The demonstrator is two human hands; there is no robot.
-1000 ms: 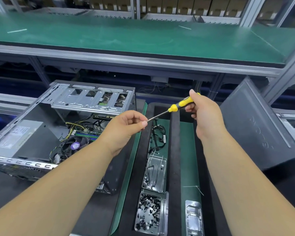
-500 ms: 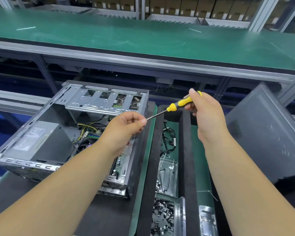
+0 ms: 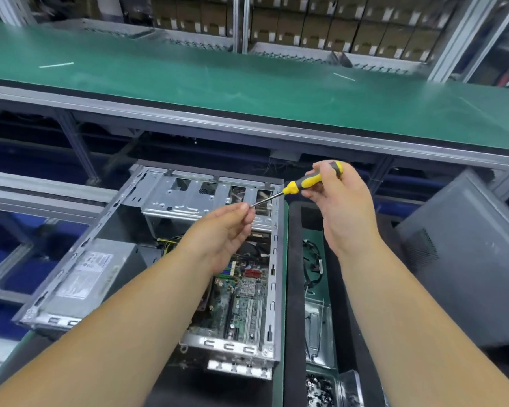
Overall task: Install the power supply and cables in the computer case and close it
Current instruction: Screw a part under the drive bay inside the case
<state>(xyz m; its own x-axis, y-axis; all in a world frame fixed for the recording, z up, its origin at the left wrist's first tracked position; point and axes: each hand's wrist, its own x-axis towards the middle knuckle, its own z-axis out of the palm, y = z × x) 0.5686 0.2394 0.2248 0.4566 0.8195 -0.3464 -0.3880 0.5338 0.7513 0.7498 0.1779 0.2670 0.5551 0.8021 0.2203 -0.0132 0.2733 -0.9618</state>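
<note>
gripping the yellow-and-black handle of a screwdriver [image 3: 304, 183], the right hand [image 3: 343, 207] is raised above the open computer case [image 3: 159, 259], fingers curled round the grip with the shaft slanting down to the left. the left hand [image 3: 222, 236] pinches at the tip of that shaft between thumb and fingertips; whether a screw sits there is too small to tell. both hands hover over the far right corner of the case, above its metal drive cage [image 3: 200, 198].

the case lies on its side on the worktop [image 3: 185, 383], open face up. the grey power supply [image 3: 91, 277] sits inside along the left wall, label upward. yellow and black cables [image 3: 171, 245] run from it toward the middle, and the green motherboard [image 3: 244, 304] shows at the near right under the left forearm.

right of the case, a black tray holds a bundle of black cables [image 3: 313, 268], clear plastic pieces, and a heap of small dark screws [image 3: 319, 389] at the near edge. the grey side panel [image 3: 465, 265] leans at the far right. a green conveyor belt [image 3: 247, 86] runs across the far side.
</note>
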